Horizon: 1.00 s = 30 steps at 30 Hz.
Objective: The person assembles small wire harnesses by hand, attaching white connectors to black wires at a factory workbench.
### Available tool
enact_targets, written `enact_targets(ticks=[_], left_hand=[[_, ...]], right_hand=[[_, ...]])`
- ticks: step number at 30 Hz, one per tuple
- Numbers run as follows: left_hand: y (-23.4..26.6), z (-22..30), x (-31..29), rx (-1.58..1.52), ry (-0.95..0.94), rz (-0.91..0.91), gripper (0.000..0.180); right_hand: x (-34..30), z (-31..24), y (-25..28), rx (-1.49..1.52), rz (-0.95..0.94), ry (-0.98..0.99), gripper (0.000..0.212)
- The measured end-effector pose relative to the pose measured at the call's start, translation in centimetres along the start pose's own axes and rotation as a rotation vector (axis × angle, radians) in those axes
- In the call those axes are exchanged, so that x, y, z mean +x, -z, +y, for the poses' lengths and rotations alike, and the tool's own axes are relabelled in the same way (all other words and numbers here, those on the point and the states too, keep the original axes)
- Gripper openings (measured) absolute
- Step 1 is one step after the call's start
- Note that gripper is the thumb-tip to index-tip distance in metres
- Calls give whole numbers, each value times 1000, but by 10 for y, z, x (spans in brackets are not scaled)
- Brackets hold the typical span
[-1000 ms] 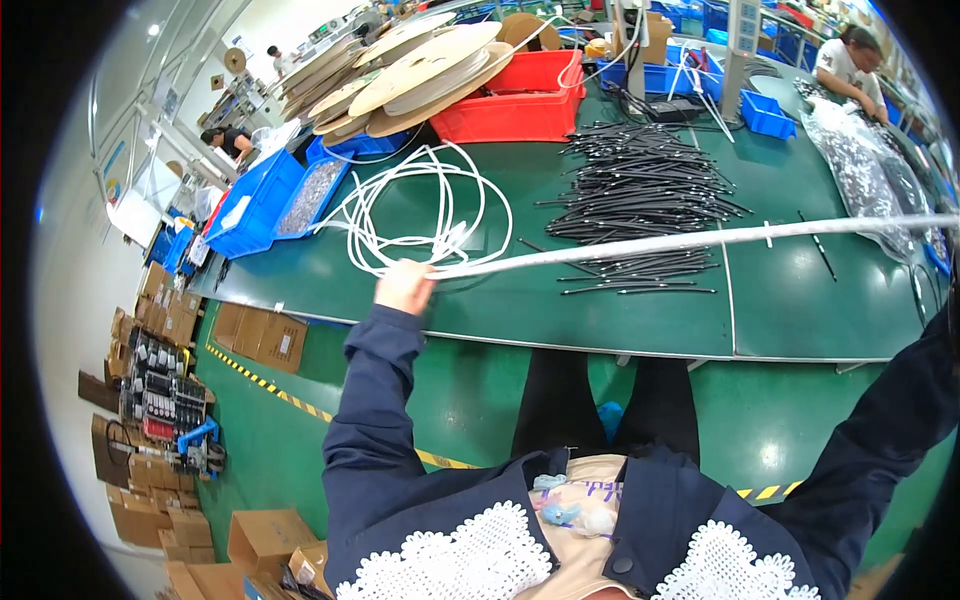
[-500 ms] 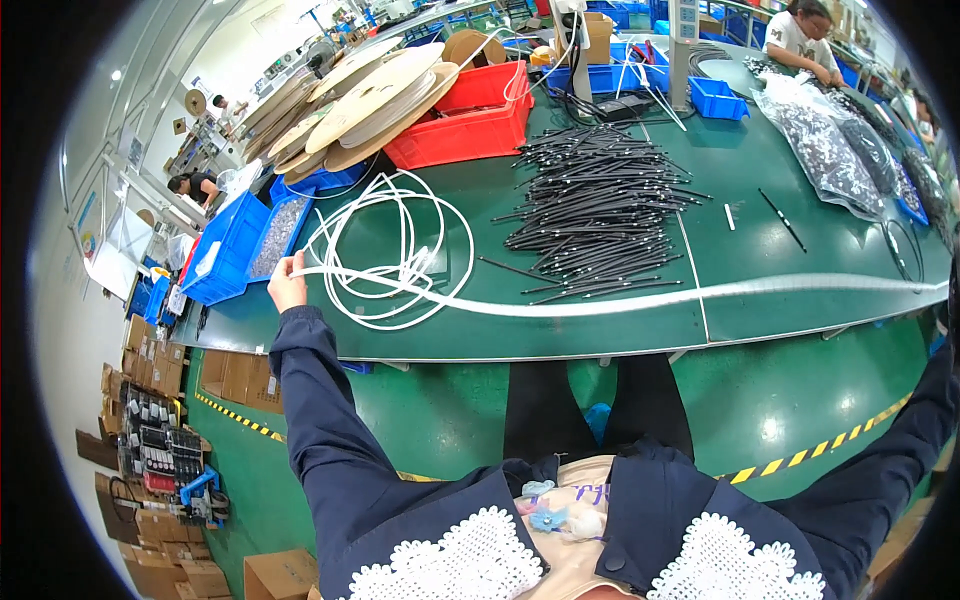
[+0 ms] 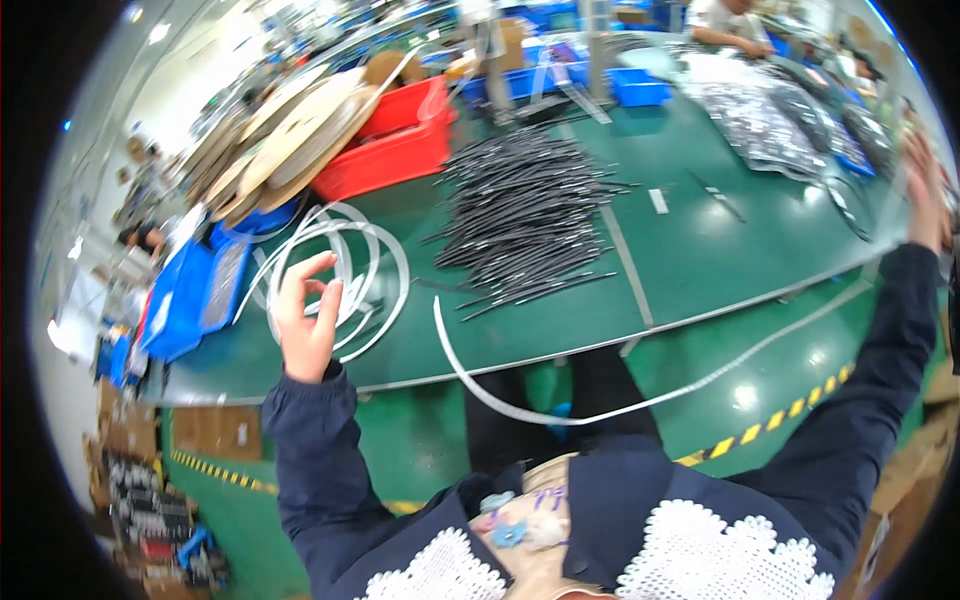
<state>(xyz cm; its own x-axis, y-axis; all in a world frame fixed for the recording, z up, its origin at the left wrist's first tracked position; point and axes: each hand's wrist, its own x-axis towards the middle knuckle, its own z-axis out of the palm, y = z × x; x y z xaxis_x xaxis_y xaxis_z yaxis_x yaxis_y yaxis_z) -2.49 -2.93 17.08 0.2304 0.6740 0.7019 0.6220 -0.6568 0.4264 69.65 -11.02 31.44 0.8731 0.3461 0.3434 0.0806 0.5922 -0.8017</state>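
Note:
My left hand [image 3: 308,318] is raised in front of the coil of white tubing [image 3: 402,290], thumb and fingers curved apart with nothing between them. A long white tube [image 3: 690,384] hangs in a sagging curve past the front edge of the table. Its free end stands up near the black pieces, to the right of my left hand. The other end climbs toward my right hand [image 3: 925,190], which is stretched out at the far right rim with the tube in its grip; motion blurs those fingers. A pile of thin black tubes with pale tips [image 3: 525,215] lies mid-table.
A red bin [image 3: 385,165] and stacked cardboard reels [image 3: 290,140] stand at the back left. Blue bins [image 3: 180,305] sit at the left edge. Clear bags of parts [image 3: 765,125] lie at the right, near another person [image 3: 725,25]. A small white piece [image 3: 658,201] lies on the green table [image 3: 560,345].
My left hand has let go of the white tube, whose end has come away to the right. The tube now sags below the table edge. My right hand has come further into view.

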Motion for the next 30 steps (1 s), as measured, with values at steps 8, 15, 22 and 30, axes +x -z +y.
enact_targets(ticks=[8, 15, 22, 30], left_hand=[[-56, 150, 91, -446, -299, 109, 79], [-73, 135, 65, -944, 103, -291, 27], [-51, 106, 41, -805, 238, -128, 20], [57, 18, -9, -664, 283, 284, 28]], right_hand=[[-263, 13, -168, -282, -1404, -184, 22], [-328, 66, -168, 3, -1636, -565, 20], [-349, 107, -129, -155, -1776, -498, 21], [-321, 127, 29, -683, -1378, -67, 11]])
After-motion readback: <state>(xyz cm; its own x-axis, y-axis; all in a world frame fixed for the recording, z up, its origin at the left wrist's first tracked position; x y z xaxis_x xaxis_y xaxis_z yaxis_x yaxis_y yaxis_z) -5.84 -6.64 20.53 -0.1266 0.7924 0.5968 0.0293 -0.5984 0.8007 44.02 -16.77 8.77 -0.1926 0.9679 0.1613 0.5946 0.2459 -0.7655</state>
